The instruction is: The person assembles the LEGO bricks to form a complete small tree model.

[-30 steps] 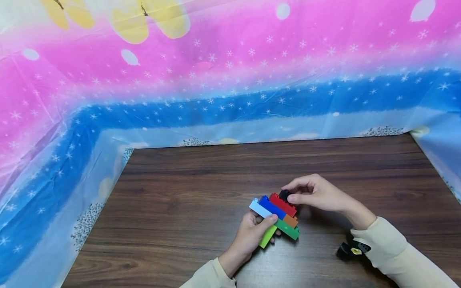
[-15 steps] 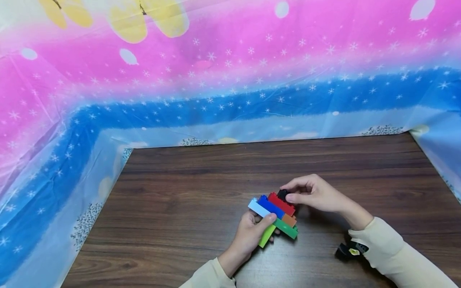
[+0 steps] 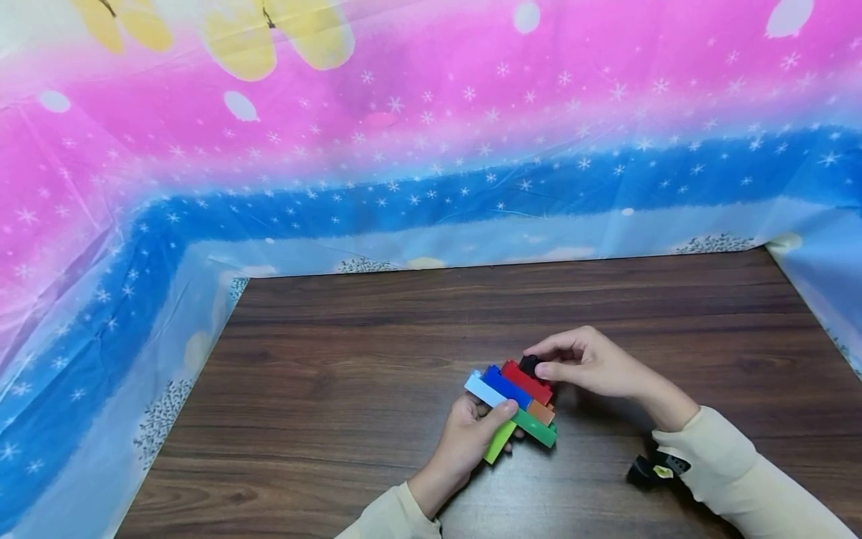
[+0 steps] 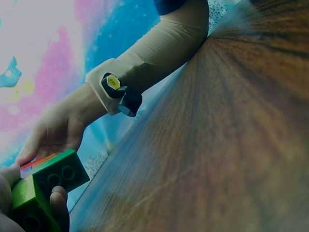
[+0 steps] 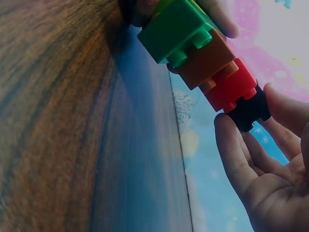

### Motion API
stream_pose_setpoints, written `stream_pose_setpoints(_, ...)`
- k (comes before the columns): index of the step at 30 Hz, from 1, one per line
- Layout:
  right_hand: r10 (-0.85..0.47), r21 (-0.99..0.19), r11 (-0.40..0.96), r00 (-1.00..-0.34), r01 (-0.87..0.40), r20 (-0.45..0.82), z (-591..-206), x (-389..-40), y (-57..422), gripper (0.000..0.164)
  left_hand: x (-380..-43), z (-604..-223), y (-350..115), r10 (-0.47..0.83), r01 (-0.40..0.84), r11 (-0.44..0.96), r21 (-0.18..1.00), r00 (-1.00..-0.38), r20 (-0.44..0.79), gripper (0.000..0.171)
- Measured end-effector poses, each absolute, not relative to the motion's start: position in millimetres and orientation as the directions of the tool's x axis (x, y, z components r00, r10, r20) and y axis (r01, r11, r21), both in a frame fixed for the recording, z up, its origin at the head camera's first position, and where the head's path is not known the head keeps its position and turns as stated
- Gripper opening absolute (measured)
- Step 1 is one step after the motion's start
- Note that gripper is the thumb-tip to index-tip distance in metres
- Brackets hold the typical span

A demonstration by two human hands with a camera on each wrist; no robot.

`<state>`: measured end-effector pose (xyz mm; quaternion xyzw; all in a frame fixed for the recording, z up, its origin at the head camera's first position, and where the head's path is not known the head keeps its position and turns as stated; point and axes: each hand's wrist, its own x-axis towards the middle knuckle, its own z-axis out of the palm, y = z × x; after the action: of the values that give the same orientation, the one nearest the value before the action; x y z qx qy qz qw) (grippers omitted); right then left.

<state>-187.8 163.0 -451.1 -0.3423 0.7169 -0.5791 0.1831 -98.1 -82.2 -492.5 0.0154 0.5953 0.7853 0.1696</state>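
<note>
My left hand (image 3: 465, 440) grips a stack of joined toy building bricks, thumb on top. The stack runs from a lime green brick (image 3: 500, 443) and a green brick (image 3: 536, 430) through light blue (image 3: 486, 390), blue (image 3: 508, 387) and orange bricks (image 3: 541, 412) to a red brick (image 3: 528, 382). At the far end, my right hand (image 3: 599, 364) pinches a small black brick (image 5: 248, 110) between thumb and fingers. In the right wrist view the black brick sits against the red brick's studs. Hollow undersides of the green bricks (image 4: 60, 171) show in the left wrist view.
Both hands are above a dark brown wooden table (image 3: 323, 389). A pink and blue patterned cloth (image 3: 431, 150) hangs behind it and along its sides. On the right wrist sits a small black camera (image 3: 646, 470), close to the tabletop.
Hands and stack hold nearly still; the whole view shifts very slightly. The black brick stays in the right hand's pinch at the red brick.
</note>
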Motion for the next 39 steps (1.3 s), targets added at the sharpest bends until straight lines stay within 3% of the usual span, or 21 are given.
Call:
stream_pose_setpoints(10, -0.648, -0.946, 0.110, -0.744, -0.303, 0.163, -455.4, -185.6, 158.0, 0.025, -98.6, -492.3, -81.1, 0.258, -0.243, -0.230, 0.942, -0.949, -0.182, 0.039)
stream_pose_setpoints(22, -0.698, -0.959, 0.106, -0.706, -0.262, 0.116, -450.7, -186.6, 160.4, 0.030, -97.9, -492.6, -81.1, 0.269, -0.222, -0.218, 0.950, -0.950, -0.160, 0.041)
stream_pose_setpoints(39, -0.683, -0.952, 0.097, -0.715, -0.291, 0.149, -451.3, -183.4, 158.1, 0.026, -97.6, -494.9, -81.0, 0.252, -0.211, -0.227, 0.951, -0.956, -0.152, 0.042)
